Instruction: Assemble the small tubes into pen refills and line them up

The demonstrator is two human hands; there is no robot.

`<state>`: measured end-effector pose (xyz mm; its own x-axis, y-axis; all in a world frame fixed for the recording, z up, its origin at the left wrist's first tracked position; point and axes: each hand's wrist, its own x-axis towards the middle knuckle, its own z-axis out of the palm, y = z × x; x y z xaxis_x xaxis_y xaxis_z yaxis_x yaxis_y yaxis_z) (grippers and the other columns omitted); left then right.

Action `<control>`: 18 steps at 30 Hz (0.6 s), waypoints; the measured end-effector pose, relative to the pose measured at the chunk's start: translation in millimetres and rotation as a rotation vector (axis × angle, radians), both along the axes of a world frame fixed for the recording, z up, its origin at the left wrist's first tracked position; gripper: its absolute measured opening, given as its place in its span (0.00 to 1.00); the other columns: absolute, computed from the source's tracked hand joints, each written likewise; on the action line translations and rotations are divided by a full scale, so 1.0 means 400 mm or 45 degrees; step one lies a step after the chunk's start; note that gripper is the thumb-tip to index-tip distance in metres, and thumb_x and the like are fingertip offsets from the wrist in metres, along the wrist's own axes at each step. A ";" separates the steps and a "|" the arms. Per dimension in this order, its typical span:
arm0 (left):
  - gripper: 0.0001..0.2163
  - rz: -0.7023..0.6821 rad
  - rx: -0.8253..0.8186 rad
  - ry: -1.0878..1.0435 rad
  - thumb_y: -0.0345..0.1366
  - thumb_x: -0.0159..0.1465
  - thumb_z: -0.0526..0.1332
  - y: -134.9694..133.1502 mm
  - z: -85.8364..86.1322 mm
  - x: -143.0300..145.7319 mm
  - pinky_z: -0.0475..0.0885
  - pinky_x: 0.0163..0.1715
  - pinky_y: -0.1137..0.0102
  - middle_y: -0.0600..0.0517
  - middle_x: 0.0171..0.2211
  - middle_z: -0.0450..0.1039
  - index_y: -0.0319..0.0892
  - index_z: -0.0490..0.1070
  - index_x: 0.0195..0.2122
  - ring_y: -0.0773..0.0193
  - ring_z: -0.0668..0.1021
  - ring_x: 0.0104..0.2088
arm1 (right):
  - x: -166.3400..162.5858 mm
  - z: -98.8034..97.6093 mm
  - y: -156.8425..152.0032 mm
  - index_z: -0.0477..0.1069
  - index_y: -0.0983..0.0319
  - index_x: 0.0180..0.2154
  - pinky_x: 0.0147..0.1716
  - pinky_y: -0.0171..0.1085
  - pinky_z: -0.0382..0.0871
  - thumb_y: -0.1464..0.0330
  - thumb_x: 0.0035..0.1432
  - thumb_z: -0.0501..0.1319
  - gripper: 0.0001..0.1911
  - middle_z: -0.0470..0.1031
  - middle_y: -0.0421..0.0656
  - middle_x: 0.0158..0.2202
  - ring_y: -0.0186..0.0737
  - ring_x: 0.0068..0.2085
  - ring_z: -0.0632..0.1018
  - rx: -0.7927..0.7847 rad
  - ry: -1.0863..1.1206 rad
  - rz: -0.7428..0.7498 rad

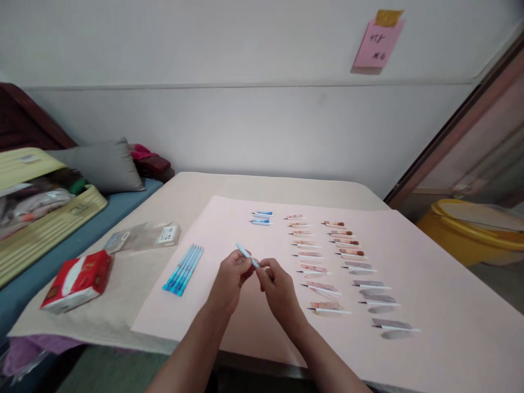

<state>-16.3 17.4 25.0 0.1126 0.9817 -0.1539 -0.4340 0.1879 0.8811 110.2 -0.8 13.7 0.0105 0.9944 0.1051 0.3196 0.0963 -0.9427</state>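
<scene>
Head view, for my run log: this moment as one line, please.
left hand: holding pale-blue pen; right hand: at pen's near end; blue pens: on pink sheet, left of hands

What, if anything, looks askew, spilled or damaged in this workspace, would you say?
Only the pink note on the wall stands out: its sides slant beneath the tape, though the lens may exaggerate that. The pens on the right lie in fairly orderly columns, and I see nothing spilled or broken.
</scene>
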 end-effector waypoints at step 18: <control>0.15 0.215 0.001 0.426 0.46 0.53 0.64 -0.010 0.016 0.004 0.65 0.32 0.69 0.55 0.21 0.62 0.40 0.65 0.22 0.69 0.66 0.26 | 0.001 -0.001 -0.002 0.72 0.59 0.29 0.24 0.32 0.52 0.59 0.58 0.54 0.13 0.63 0.36 0.19 0.32 0.23 0.62 0.045 -0.098 0.062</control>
<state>-14.7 13.3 31.4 -0.1077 0.9822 -0.1540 -0.1468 0.1375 0.9796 110.5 -1.6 13.2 -0.0473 0.9892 0.1389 0.3850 0.1464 -0.9112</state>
